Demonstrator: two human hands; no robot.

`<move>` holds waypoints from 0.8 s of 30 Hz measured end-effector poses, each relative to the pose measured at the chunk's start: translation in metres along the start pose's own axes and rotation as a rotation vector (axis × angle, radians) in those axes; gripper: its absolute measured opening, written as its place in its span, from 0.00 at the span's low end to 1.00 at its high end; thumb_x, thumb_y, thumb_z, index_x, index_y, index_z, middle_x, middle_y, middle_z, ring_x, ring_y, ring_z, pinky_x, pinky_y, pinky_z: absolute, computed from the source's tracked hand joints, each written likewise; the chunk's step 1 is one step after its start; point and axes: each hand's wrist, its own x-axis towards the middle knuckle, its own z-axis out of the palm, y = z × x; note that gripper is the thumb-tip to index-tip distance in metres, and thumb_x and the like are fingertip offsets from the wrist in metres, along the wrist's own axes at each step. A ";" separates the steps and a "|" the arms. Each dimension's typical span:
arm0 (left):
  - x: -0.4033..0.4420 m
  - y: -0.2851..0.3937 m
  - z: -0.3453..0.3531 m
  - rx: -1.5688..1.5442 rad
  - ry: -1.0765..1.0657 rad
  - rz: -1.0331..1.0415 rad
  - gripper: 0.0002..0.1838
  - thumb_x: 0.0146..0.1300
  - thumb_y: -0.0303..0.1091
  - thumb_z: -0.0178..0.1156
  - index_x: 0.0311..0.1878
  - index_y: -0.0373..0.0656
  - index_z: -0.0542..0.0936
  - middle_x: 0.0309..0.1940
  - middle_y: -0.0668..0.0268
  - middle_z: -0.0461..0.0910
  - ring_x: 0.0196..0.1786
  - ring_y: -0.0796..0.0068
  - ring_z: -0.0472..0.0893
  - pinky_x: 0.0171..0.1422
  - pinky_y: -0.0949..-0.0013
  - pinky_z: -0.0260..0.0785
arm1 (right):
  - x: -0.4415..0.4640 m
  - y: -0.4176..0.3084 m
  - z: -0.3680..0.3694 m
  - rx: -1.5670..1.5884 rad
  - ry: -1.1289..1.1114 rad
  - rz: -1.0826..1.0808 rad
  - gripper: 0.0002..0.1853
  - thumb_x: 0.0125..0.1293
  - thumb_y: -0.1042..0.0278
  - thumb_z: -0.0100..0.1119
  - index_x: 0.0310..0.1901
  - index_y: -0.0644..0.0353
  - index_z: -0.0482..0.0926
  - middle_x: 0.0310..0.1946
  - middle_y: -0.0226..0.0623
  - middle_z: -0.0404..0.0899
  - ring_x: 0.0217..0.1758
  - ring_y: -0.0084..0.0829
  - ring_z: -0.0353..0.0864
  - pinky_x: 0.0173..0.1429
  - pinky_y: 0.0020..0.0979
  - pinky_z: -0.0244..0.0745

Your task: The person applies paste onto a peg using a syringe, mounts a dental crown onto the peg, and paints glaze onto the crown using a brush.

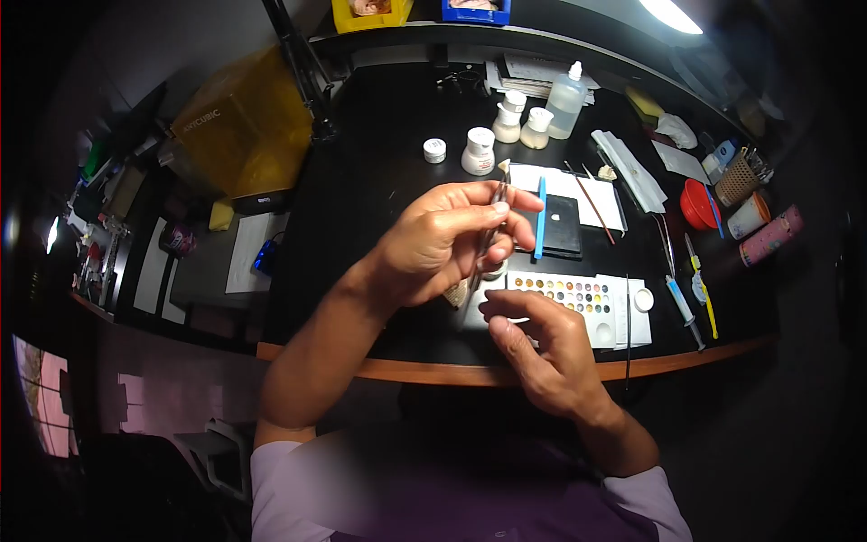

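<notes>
Cream, small wedge-shaped piece (504,166) sits at the 12 o'clock tip of slim silver metal tweezers (480,267), pinched in the left hand (438,230); at its 5 o'clock, the right hand (546,352) hovers half-open beside a white rectangular palette (603,334).

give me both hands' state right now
Left hand: closed on tweezers, small pale piece at the tip.
Right hand: partly open, nothing visible in it.

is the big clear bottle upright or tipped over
Upright: the bottle stands on its base, white nozzle pointing up.
</notes>
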 end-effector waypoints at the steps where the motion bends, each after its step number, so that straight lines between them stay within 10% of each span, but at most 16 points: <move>1: 0.003 -0.007 0.000 -0.014 0.023 0.047 0.21 0.84 0.32 0.51 0.70 0.28 0.74 0.49 0.57 0.85 0.44 0.81 0.79 0.50 0.76 0.77 | 0.007 0.010 0.011 0.130 -0.038 0.076 0.14 0.84 0.67 0.59 0.58 0.69 0.83 0.44 0.38 0.89 0.48 0.27 0.88 0.51 0.28 0.81; 10: -0.006 0.013 0.021 0.467 0.098 -0.134 0.25 0.85 0.36 0.55 0.74 0.26 0.72 0.61 0.49 0.84 0.56 0.72 0.86 0.63 0.67 0.81 | 0.026 0.024 0.021 0.632 0.026 0.103 0.11 0.88 0.65 0.53 0.54 0.66 0.79 0.38 0.36 0.85 0.39 0.24 0.88 0.47 0.27 0.88; 15: -0.019 0.034 -0.027 1.212 0.005 -0.092 0.34 0.60 0.32 0.80 0.69 0.37 0.80 0.53 0.62 0.89 0.53 0.73 0.85 0.61 0.63 0.79 | 0.009 0.025 -0.001 0.684 0.092 0.104 0.11 0.87 0.71 0.52 0.61 0.68 0.77 0.41 0.39 0.86 0.33 0.19 0.82 0.37 0.19 0.75; 24: -0.014 0.012 -0.042 1.504 -0.136 -0.233 0.33 0.40 0.26 0.83 0.54 0.40 0.82 0.45 0.62 0.83 0.46 0.64 0.82 0.53 0.61 0.80 | -0.024 0.020 -0.018 0.534 0.091 0.335 0.13 0.87 0.66 0.53 0.61 0.64 0.81 0.30 0.26 0.77 0.24 0.11 0.64 0.29 0.18 0.59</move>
